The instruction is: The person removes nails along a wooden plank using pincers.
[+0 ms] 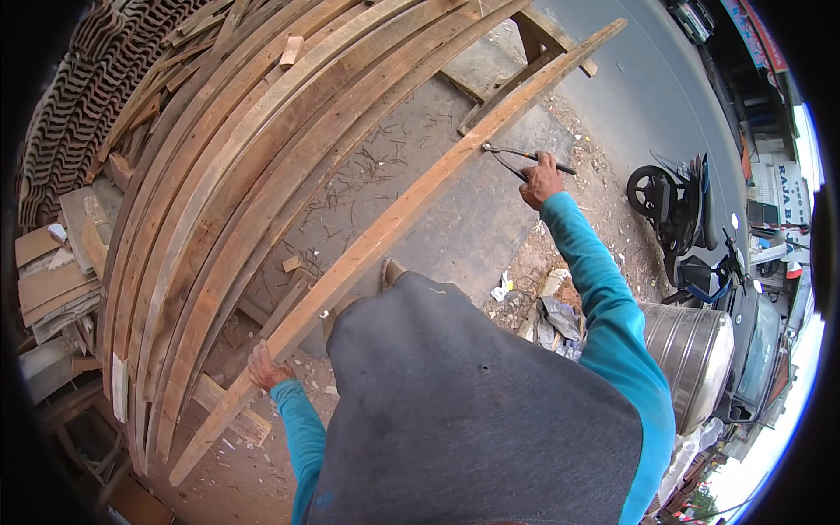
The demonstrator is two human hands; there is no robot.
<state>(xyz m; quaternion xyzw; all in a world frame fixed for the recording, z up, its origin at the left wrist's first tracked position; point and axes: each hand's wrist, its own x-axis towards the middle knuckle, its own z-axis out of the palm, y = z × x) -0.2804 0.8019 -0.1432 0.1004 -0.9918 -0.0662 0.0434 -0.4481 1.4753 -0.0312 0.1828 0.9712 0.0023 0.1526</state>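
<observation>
Nearest to us is a dark grey shirt [481,394] with bright blue sleeves [595,254], its front filling the lower middle of our view. Just past it, we see a long wooden beam [376,241] running slantwise from lower left to upper right. At the beam's edge sits the head of a pair of pincers [513,153], its handles spread apart; what its jaws bite on is too small for us to tell. The right hand [542,182] has its fingers wrapped around the handles. Well down the beam, towards its lower left end, the left hand [269,367] curls its fingers over the wood and grips it.

Under the upper stretch of the beam we find a wooden support [534,39], and under the lower end a short board [232,407]. Thin dark bits lie scattered over a grey sheet [350,175] on the ground. Beyond the beam, to the left of our view, a row of long beams [236,175] carries a small wood block [291,51], with stacked wavy tiles [70,114] farther out. On the other side we see a metal tank [687,354], a motorbike [674,201] and a grey road [630,87].
</observation>
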